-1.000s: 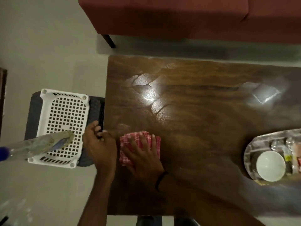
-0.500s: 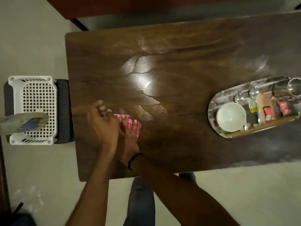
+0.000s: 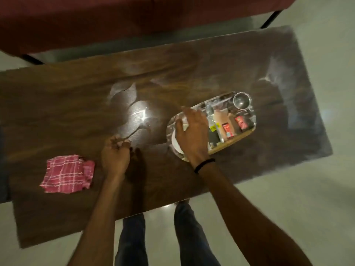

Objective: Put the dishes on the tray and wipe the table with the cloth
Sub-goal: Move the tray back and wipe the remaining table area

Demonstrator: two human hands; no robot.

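Note:
The pink checked cloth [image 3: 65, 173] lies loose and crumpled on the dark wooden table [image 3: 57, 104], at its near left. My left hand [image 3: 115, 156] rests on the table just right of the cloth, fingers curled in, with nothing in it. My right hand [image 3: 192, 133] lies palm down over the left end of the oval metal tray [image 3: 252, 127], covering most of the white bowl [image 3: 175, 145]. Whether it grips the bowl or the tray is hidden. The tray also carries a steel cup [image 3: 242, 100], small bottles [image 3: 219, 120] and red sachets [image 3: 240, 121].
A red sofa [image 3: 115, 20] runs along the far side of the table, close to its edge. Pale floor lies to the right and in front. My legs [image 3: 188, 237] stand at the near edge. Glare marks the tabletop's middle.
Both hands have left the cloth, which now lies alone on the table. My right hand has moved right onto the tray's left end. The view has swung right, and the white basket is gone from sight.

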